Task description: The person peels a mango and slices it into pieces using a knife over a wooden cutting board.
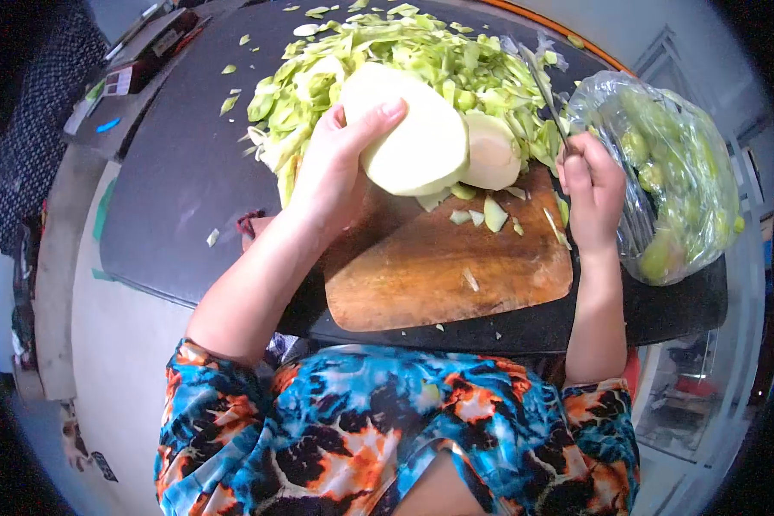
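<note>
My left hand grips a large, pale, peeled vegetable, thumb on top, above the far edge of a wooden cutting board. To its right, my right hand is closed around the handle of a knife, whose blade points up and away. A second pale peeled piece rests at the board's far edge. Behind them lies a wide heap of green peelings. Small scraps are scattered on the board.
A clear plastic bag of green produce sits at the right of the dark table. Loose peel bits dot the table's left part. A shelf with boxes and a blue item stands at the far left.
</note>
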A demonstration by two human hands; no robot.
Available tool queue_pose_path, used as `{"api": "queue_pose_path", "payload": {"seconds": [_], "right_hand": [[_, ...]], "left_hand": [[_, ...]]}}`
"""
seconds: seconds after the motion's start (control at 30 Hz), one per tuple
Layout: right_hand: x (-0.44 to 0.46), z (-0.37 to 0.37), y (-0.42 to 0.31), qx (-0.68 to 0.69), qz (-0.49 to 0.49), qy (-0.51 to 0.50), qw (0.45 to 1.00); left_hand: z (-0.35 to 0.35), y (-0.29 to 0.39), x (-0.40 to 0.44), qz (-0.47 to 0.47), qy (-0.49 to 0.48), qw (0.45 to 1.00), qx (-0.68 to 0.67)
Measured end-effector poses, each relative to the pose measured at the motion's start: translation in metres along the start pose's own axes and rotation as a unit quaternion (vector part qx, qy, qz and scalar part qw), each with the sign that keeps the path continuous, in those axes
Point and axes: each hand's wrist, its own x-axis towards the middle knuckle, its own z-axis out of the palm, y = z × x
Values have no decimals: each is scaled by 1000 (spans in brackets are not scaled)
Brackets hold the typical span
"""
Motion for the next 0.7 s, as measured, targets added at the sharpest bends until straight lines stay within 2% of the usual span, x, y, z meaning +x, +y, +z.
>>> {"api": "queue_pose_path", "payload": {"seconds": [0.13, 0.27, 0.43, 0.47, 0.53, 0.57, 0.7], "right_hand": [[-11, 3, -22, -35, -69, -57, 995], [-12, 12, -28, -39, -153, -66, 985], [-11, 17, -43, -49, -280, -130, 950], [-10, 23, -44, -57, -333, -102, 936], [-16, 26, -53, -52, -345, -129, 928], [-19, 29, -54, -59, -347, -128, 927], [-23, 36, -64, -90, -353, -117, 924]], "left_hand": [[-3, 1, 2, -10, 10, 1000, -1], [-6, -5, 3, -20, -2, 999, -38], [-14, -4, 6, -166, 13, 978, -127], [-11, 0, 3, -167, -2, 978, -129], [1, 2, -4, -161, -22, 976, -148], [6, 1, -6, -151, 23, 981, -118], [2, -9, -4, -190, 10, 969, -159]]}}
